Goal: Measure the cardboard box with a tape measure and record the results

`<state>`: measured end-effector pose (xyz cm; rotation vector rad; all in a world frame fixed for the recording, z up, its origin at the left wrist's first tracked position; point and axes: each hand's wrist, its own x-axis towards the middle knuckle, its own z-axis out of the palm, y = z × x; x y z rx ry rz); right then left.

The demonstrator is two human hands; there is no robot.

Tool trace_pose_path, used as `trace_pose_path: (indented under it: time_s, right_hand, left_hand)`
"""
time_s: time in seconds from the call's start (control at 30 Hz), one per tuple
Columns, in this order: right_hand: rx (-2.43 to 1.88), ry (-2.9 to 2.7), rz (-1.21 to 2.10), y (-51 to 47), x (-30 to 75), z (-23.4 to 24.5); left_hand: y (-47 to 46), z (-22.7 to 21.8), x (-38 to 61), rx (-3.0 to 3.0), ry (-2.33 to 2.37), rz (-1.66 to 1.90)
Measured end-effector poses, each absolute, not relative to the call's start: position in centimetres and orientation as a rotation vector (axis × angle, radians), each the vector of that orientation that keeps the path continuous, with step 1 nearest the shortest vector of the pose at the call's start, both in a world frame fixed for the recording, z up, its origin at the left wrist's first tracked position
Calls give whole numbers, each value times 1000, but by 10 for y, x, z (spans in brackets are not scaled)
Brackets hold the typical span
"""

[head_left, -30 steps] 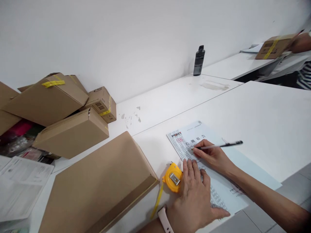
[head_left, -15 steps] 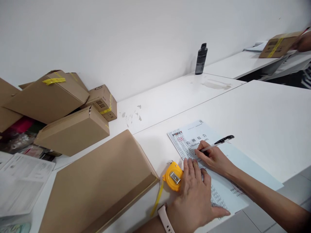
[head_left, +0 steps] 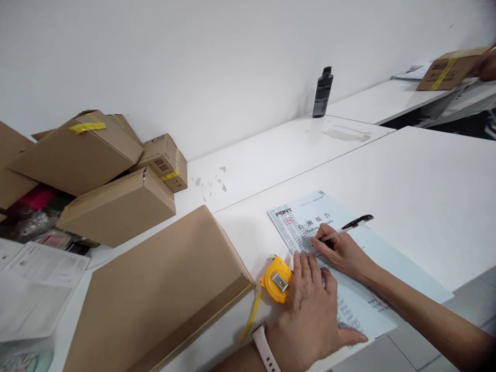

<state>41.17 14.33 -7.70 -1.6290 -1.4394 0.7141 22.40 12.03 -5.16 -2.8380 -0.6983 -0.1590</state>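
My right hand (head_left: 343, 253) is closed around a black-and-clear pen (head_left: 351, 225), its tip hidden near the page. Under it lies a pale blue printed report (head_left: 382, 253) headed "Testing Report". My left hand (head_left: 313, 310) rests flat on the report's lower left part, fingers stretched and thumb spread, with a pink watch band at the wrist. Beside its fingers sits a yellow tape measure (head_left: 276, 289) with a metal clip and a yellow strap. A large brown cardboard box (head_left: 163, 284) lies to the left of the tape measure.
Several cardboard boxes (head_left: 120, 206) are piled at the left against the wall, near printed papers (head_left: 39, 289). A dark water bottle (head_left: 323, 93) stands at the back. Far right, another person's hand (head_left: 487, 66) touches a taped box (head_left: 445, 72).
My hands, the pen and the report hold nearly the same positions. The view has shifted slightly.
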Motion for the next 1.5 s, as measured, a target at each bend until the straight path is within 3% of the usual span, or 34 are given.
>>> trace_pose_path:
  time_s: [1.5]
  right_hand:
    - [-1646, -1397, 649, 142, 412, -74]
  left_hand:
    - [120, -47, 224, -2908, -731, -82]
